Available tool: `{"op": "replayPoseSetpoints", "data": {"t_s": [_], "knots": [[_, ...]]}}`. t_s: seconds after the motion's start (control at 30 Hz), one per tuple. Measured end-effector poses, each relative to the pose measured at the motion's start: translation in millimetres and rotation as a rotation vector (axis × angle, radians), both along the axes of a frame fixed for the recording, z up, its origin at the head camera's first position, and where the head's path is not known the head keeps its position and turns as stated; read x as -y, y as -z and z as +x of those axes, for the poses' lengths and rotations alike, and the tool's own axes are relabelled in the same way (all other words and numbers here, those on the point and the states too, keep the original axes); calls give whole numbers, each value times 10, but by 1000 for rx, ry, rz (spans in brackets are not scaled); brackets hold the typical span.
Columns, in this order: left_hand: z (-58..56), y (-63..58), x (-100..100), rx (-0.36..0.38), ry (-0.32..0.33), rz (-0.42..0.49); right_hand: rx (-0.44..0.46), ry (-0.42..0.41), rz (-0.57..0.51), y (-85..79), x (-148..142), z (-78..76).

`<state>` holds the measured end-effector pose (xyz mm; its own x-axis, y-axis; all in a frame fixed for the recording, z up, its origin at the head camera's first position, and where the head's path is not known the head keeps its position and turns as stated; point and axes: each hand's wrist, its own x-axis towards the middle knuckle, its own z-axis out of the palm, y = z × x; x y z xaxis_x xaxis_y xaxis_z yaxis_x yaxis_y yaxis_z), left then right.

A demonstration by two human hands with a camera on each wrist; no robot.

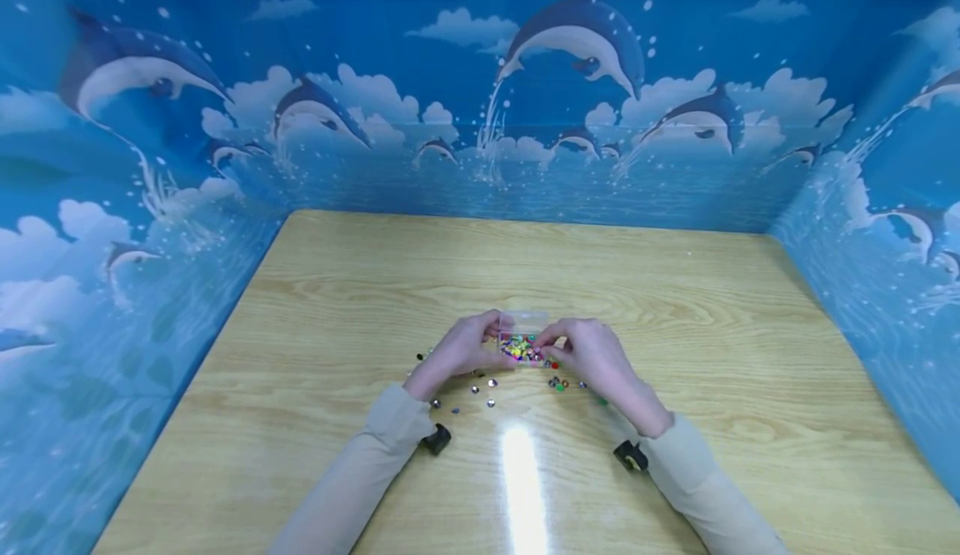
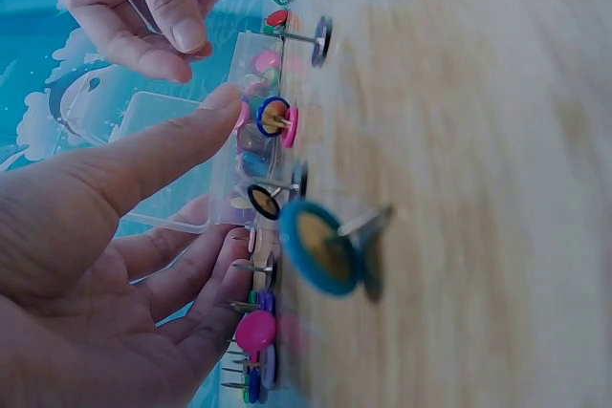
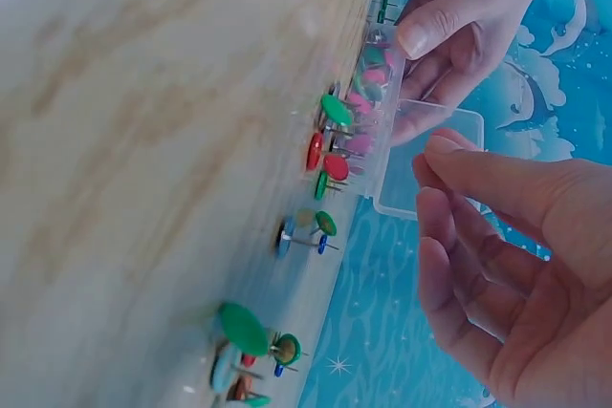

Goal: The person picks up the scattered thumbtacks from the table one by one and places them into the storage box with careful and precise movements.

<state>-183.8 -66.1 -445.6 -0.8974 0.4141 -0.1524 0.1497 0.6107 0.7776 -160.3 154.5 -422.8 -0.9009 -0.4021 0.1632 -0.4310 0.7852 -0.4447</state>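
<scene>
A small clear plastic box (image 1: 520,350) with its lid (image 1: 525,320) raised holds many colourful thumbtacks (image 1: 517,345). My left hand (image 1: 468,345) grips the box from the left, its thumb along the near side and its fingers behind. From the right, my right hand (image 1: 592,353) hovers at the box, fingers loosely bent. In the right wrist view this hand (image 3: 507,255) has thumb and forefinger close together, and no tack shows between them. Loose thumbtacks (image 3: 335,167) lie beside the box's right end, and a teal tack (image 2: 323,247) lies near the left hand.
More loose tacks (image 1: 491,383) are scattered on the wood-grain table (image 1: 360,272) left of and in front of the box. Others (image 1: 558,384) lie below the right hand. Blue dolphin-printed sheets (image 1: 465,180) wall in the back and sides.
</scene>
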Motion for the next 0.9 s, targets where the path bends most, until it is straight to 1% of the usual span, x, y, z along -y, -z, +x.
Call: {"op": "replayPoseSetpoints", "data": {"t_s": [0.13,0.23,0.37,0.53,0.6,0.77,0.83,0.9], "knots": [[1,-1,-3,7,-4,-2,32,28,-1,-25,-39,4],[1,-3,-6,18,-10,-2,40,57,-1,-71,-116,1],[3,-10,-9,24,-13,-7,28,104,1,-137,-282,-4],[9,-13,-9,12,-15,-20,71,166,23,-173,-523,15],[11,-15,-9,8,-15,-21,78,168,50,-166,-611,27],[9,-15,-12,8,-14,-14,77,139,129,-127,-767,60],[8,-11,-13,6,-13,-15,104,132,151,-109,-808,70],[8,-5,-14,2,-12,-18,153,130,171,-89,-838,76]]}}
